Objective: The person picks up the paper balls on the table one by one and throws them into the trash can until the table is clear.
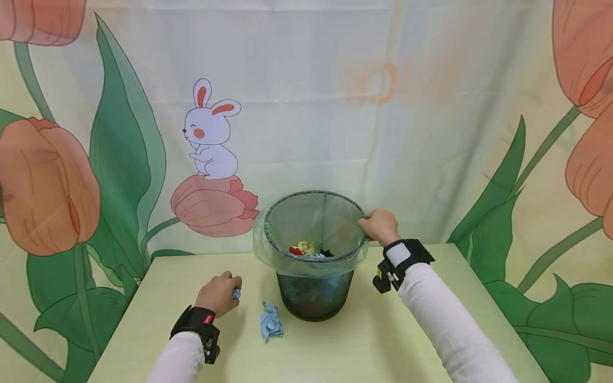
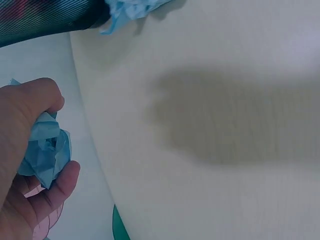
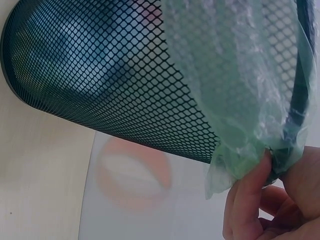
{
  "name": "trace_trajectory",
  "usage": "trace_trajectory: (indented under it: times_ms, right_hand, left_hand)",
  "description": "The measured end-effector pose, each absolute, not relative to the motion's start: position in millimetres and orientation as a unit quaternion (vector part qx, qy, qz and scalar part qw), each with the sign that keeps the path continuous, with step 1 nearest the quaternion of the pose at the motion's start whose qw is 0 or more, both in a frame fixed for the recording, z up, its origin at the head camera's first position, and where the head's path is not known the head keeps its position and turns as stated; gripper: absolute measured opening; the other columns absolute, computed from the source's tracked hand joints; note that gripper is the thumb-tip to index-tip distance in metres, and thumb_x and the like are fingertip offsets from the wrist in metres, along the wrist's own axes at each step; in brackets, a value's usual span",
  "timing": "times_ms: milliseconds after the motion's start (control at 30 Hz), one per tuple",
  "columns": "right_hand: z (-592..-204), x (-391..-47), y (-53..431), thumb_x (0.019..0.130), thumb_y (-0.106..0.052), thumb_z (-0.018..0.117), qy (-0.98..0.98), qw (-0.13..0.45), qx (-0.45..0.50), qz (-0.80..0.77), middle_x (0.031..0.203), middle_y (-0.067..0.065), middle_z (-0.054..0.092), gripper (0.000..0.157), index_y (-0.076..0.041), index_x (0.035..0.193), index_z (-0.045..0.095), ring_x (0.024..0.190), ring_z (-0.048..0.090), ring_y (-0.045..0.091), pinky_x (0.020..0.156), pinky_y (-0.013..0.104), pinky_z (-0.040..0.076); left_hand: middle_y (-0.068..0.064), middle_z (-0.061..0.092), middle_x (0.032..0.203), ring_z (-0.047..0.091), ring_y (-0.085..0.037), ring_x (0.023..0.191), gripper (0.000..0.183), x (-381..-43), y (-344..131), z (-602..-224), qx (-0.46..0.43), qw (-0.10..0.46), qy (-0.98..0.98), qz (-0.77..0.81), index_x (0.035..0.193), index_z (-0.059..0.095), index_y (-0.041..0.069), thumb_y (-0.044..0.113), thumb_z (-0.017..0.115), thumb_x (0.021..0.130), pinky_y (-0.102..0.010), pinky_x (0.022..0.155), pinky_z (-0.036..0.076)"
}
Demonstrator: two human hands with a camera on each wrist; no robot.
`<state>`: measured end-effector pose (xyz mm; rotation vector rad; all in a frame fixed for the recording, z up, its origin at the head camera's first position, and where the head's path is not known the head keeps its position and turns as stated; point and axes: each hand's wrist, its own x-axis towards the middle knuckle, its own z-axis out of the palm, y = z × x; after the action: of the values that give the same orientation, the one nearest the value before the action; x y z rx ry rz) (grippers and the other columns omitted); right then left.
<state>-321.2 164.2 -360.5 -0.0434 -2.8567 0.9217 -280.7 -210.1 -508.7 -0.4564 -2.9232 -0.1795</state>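
A black mesh wastebasket (image 1: pixel 313 298) stands upright on the table, lined with a pale green plastic bag (image 1: pixel 268 255) folded over its rim. Inside it lie crumpled scraps (image 1: pixel 308 250) in red, yellow, black and blue. My right hand (image 1: pixel 380 226) pinches the rim and the bag on the right side. To the left of the basket, my left hand (image 1: pixel 217 295) holds a crumpled piece of blue paper (image 2: pixel 47 147) above the tabletop, fingers curled round it. Another crumpled blue paper (image 1: pixel 271 322) lies on the table between that hand and the basket.
The pale table (image 1: pixel 364 351) ends at a fabric backdrop (image 1: pixel 306 133) printed with tulips and a rabbit. The basket stands near the table's back edge. Each wrist wears a black strap (image 1: pixel 196 322) with a small camera.
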Motion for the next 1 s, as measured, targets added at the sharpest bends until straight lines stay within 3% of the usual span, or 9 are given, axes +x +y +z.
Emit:
trace_trajectory:
  times_ms: [367,600,1000]
  right_hand:
    - [-362,-323,165,0.082,-0.011,0.051,-0.954,0.069,-0.014,0.293,0.038,-0.005,0.033,0.045,-0.018,0.044,0.029,0.041,0.051,0.01,0.038,0.019,0.022]
    - [-361,-324,165,0.082,-0.011,0.05,-0.953,0.066,-0.014,0.294,0.038,-0.005,0.032,0.044,-0.018,0.044,0.029,0.042,0.053,0.011,0.038,0.019,0.025]
    - [-360,-322,164,0.083,-0.011,0.051,-0.95,0.064,-0.019,0.304,0.037,-0.006,0.032,0.046,-0.018,0.043,0.03,0.041,0.053,0.01,0.038,0.02,0.029]
  left_hand:
    - [-0.005,0.052,0.08,0.053,-0.023,0.067,0.022,-294,-213,-467,-0.148,0.109,-0.982,-0.054,0.084,0.06,0.014,0.016,0.078,0.07,-0.037,0.056,0.051]
    - [-0.007,0.052,0.082,0.054,-0.025,0.069,0.023,-299,-217,-446,-0.16,0.127,-0.978,-0.047,0.085,0.059,0.014,0.017,0.077,0.071,-0.039,0.056,0.052]
    - [-0.007,0.054,0.082,0.054,-0.024,0.072,0.023,-303,-217,-411,-0.165,0.125,-0.976,-0.067,0.089,0.061,0.011,0.013,0.076,0.072,-0.043,0.067,0.055]
